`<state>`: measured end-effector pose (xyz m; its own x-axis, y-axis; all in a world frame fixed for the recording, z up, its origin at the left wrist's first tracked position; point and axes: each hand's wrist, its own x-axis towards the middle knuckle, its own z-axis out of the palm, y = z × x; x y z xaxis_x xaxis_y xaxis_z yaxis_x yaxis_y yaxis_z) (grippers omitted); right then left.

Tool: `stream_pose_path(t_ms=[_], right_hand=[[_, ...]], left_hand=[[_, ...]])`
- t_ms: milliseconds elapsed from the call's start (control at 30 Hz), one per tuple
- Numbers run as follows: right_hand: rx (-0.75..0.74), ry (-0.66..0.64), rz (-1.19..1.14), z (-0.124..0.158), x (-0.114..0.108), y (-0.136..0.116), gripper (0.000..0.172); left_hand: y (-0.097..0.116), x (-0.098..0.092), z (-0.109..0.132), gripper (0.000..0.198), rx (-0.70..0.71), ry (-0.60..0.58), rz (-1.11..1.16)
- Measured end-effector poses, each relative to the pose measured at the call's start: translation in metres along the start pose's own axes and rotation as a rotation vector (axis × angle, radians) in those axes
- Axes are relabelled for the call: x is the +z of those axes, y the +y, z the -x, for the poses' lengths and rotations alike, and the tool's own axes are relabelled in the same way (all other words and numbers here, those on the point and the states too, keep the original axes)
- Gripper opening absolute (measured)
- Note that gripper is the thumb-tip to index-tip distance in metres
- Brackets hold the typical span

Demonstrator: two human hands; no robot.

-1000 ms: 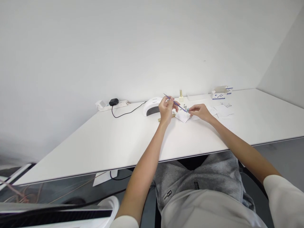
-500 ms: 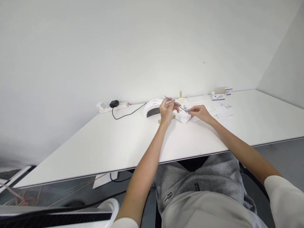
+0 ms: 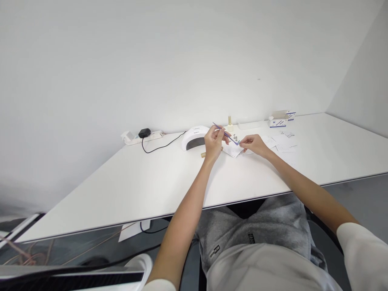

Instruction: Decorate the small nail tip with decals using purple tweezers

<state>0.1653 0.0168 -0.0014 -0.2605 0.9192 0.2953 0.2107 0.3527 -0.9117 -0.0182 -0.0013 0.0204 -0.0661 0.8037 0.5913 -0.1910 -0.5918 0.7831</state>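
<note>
Right now your left hand (image 3: 214, 143) pinches a slim blue stick (image 3: 223, 132), slanting down toward a tiny greenish piece (image 3: 239, 142) between your right hand's (image 3: 254, 144) drawn-together fingertips, near white paper (image 3: 233, 151); whether stick and piece touch, I cannot tell.

From the head, we look down over the nearby table (image 3: 121, 190). We face the wall (image 3: 194, 60) at twelve o'clock.

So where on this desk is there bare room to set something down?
Bare: white desk left of the left forearm, between the cable and front edge; its right end, past the loose papers. Crowded: around the left hand and right hand, near the domed device and bottle.
</note>
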Motion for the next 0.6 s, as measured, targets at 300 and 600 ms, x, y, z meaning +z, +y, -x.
stream_pose_path(t_ms=[300, 600], right_hand=[[0.013, -0.019, -0.005, -0.0004, -0.0007, 0.0019, 0.01], [0.023, -0.029, -0.018, -0.0021, -0.0023, 0.0057, 0.011]], left_hand=[[-0.0016, -0.0009, -0.0009, 0.034, 0.0, 0.026, 0.011], [-0.0054, -0.0052, -0.0043, 0.037, -0.021, 0.092, 0.045]])
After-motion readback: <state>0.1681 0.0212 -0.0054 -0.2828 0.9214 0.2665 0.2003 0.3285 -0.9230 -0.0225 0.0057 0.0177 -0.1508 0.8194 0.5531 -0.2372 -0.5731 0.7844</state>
